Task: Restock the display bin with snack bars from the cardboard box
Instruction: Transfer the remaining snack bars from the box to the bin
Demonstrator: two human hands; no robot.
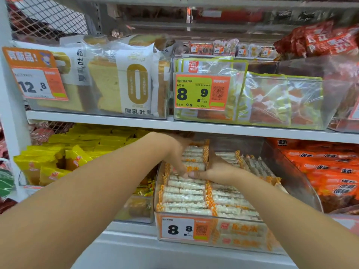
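Hands meet over the clear display bin [303, 183] at five o'clock, on the lower shelf. Left hand [177, 152] and right hand [217, 170] each curl their fingers round one stack of snack bars [194, 158], above rows already lying inside. Yellow packets [64, 158] sit at nine o'clock.

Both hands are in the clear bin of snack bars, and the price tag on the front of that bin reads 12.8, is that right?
Not quite. Both hands are in the clear bin of snack bars, but the head view shows its price tag reading 8.8.
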